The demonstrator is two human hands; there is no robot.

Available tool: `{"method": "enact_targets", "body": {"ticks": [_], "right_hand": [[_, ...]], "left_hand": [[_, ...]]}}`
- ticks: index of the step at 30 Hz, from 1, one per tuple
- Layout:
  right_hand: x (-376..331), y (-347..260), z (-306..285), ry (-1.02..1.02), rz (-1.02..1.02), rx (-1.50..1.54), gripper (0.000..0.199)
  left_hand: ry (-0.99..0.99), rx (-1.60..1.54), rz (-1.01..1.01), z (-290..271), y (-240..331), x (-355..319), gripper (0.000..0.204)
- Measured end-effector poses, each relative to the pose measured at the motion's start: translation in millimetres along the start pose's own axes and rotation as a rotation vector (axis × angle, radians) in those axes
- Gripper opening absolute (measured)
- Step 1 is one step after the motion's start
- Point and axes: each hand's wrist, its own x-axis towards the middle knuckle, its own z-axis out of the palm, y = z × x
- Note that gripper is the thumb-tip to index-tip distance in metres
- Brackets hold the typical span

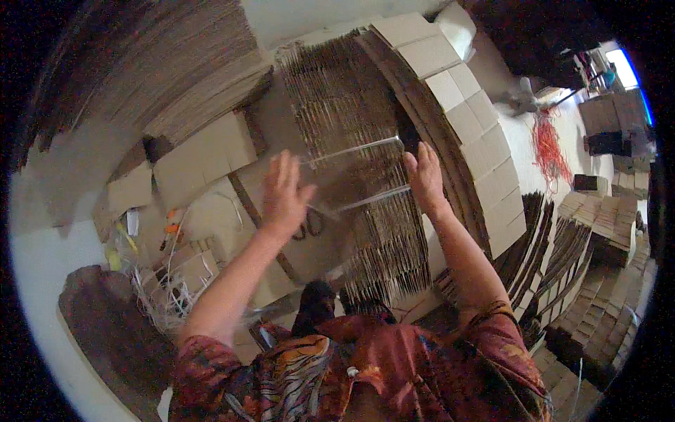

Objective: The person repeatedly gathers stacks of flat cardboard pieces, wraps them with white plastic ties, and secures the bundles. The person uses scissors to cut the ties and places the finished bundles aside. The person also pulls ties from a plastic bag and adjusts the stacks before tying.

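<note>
My left hand (285, 195) is raised over flat brown cardboard, fingers stretched out and thumb apart. Across from it, my right hand (425, 177) is held up with its fingers extended, at the right side of a long stack of folded cardboard sheets (337, 91). Two pale, shiny strips (369, 198) span the gap between the hands, above the stack's ridged edges. Whether they are one loop of strap or the edges of a clear sheet I cannot tell. Both palms face inward, and neither hand's fingers close on anything visible.
A curved row of cardboard pieces (478, 116) runs along the right. Red strands (550, 151) lie on the floor beyond it. White strands (169, 292) tangle at the left near an orange-handled tool (171, 226). A large cardboard pile (148, 63) stands at upper left; more bundles (598, 218) sit far right.
</note>
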Motion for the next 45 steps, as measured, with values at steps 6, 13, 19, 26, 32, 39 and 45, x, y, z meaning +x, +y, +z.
{"method": "enact_targets", "body": {"ticks": [6, 13, 19, 26, 32, 39, 45], "right_hand": [[2, 6, 24, 0.021, 0.070, -0.210, 0.064], [0, 10, 61, -0.253, 0.410, 0.133, 0.060], [1, 20, 57, -0.384, 0.363, 0.149, 0.053], [-38, -4, 52, -0.377, 0.356, 0.225, 0.051], [-39, 8, 68, -0.359, 0.329, 0.192, 0.046], [-33, -5, 60, -0.401, 0.370, 0.189, 0.052], [-44, 13, 74, -0.342, 0.342, 0.155, 0.057]], "left_hand": [[0.159, -0.081, -0.140, 66, 25, 54, 0.067], [0.009, -0.514, -0.697, 139, -11, 21, 0.054], [0.023, -0.748, -0.792, 118, 10, 22, 0.060], [0.084, -0.193, -0.486, 110, -2, -24, 0.070], [-0.026, 0.042, 0.022, 88, 86, 103, 0.062], [-0.202, 0.139, 0.120, 146, 67, 124, 0.065], [-0.161, 0.082, 0.021, 107, 85, 79, 0.067]]}}
